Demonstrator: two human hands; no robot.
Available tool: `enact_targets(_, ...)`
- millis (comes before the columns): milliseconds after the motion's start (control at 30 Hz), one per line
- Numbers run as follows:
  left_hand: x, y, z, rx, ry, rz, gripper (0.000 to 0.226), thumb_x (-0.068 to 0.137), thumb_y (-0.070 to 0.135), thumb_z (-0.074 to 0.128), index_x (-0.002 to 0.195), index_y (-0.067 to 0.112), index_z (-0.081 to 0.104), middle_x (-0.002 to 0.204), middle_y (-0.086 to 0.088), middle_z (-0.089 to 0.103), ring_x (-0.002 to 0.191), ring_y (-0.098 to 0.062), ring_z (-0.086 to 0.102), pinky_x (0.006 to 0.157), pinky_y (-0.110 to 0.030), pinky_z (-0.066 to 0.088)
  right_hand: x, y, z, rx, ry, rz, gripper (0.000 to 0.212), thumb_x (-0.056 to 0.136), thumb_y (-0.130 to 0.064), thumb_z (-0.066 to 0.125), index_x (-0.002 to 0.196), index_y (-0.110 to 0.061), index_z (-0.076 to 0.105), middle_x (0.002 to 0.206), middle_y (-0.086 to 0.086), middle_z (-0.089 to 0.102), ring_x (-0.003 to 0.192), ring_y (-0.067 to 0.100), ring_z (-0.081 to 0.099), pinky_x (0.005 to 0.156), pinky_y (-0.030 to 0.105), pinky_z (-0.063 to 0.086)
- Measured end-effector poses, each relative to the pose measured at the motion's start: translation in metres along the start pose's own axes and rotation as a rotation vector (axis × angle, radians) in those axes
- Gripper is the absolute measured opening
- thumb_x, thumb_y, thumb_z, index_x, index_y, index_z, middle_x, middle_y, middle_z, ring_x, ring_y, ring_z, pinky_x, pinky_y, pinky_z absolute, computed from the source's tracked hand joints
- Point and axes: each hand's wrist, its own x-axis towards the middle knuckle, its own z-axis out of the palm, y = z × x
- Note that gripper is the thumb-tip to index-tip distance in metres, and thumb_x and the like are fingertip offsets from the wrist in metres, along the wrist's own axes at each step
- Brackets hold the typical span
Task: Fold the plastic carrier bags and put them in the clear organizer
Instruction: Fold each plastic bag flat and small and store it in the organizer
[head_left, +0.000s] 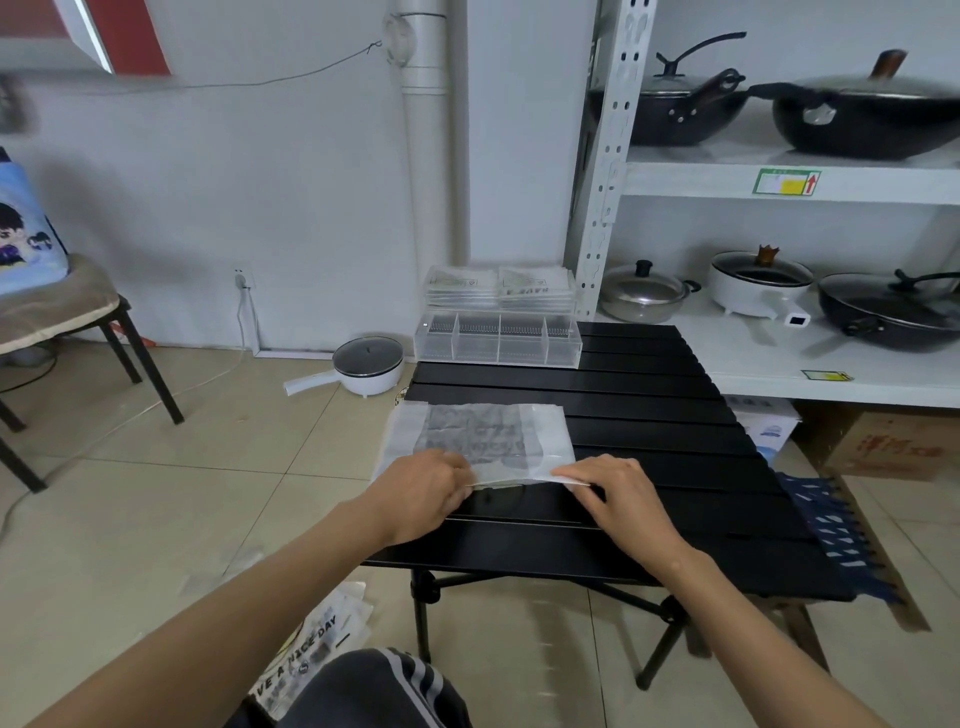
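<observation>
A translucent white carrier bag (483, 436) with grey print lies flattened on the left part of the black slatted table (649, 415). My left hand (426, 488) pinches its near edge at the left. My right hand (618, 493) pinches the same edge at the right, lifting it slightly off the table. The clear organizer (496, 340) with several compartments stands at the table's far edge. Folded bags (498, 286) lie stacked on top of it.
More carrier bags (317, 644) lie on the tiled floor by my knee. A white electric pot (366, 366) sits on the floor left of the table. A shelf (779, 332) with pans stands at the right. A chair (78, 322) is at the left.
</observation>
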Motion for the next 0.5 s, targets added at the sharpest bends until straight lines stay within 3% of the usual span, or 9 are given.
enact_targets(167, 0.004, 0.001, -0.003, -0.043, -0.043, 0.011, 0.026, 0.1, 0.031, 0.036, 0.105, 0.021, 0.06, 0.11, 0.004, 0.058, 0.1, -0.019, 0.056, 0.08, -0.039, 0.05, 0.004, -0.003, 0.004, 0.087, 0.011, 0.09, 0.023, 0.092, -0.021, 0.065, 0.109, -0.035, 0.071, 0.103, -0.025, 0.065, 0.095, 0.0, 0.056, 0.094, 0.031, 0.039)
enact_targets(267, -0.001, 0.003, -0.006, -0.071, -0.025, 0.016, 0.032, 0.1, 0.035, 0.04, 0.125, 0.025, 0.057, 0.127, 0.005, 0.055, 0.113, -0.018, 0.053, 0.089, -0.037, 0.049, 0.003, 0.002, 0.003, 0.086, 0.008, 0.105, 0.024, 0.093, -0.016, 0.061, 0.102, -0.035, 0.072, 0.096, -0.027, 0.066, 0.091, 0.001, 0.056, 0.091, 0.04, 0.045)
enact_targets(367, -0.016, -0.006, -0.006, -0.029, 0.031, -0.079, 0.052, 0.092, 0.041, 0.054, 0.14, 0.03, 0.04, 0.139, 0.009, 0.047, 0.119, -0.015, 0.051, 0.093, -0.033, 0.048, -0.002, 0.007, 0.0, 0.147, 0.064, 0.151, 0.025, 0.091, -0.014, 0.062, 0.099, -0.035, 0.073, 0.09, -0.027, 0.066, 0.089, 0.003, 0.059, 0.09, 0.044, 0.046)
enact_targets(500, -0.035, -0.024, -0.001, -0.162, 0.119, -0.25, 0.053, 0.083, 0.045, 0.066, 0.132, 0.03, 0.05, 0.129, 0.014, 0.054, 0.111, -0.009, 0.055, 0.09, -0.025, 0.045, -0.002, 0.008, -0.004, 0.23, 0.08, 0.21, 0.029, 0.092, -0.018, 0.062, 0.091, -0.046, 0.068, 0.089, -0.027, 0.065, 0.09, 0.005, 0.059, 0.095, 0.045, 0.045)
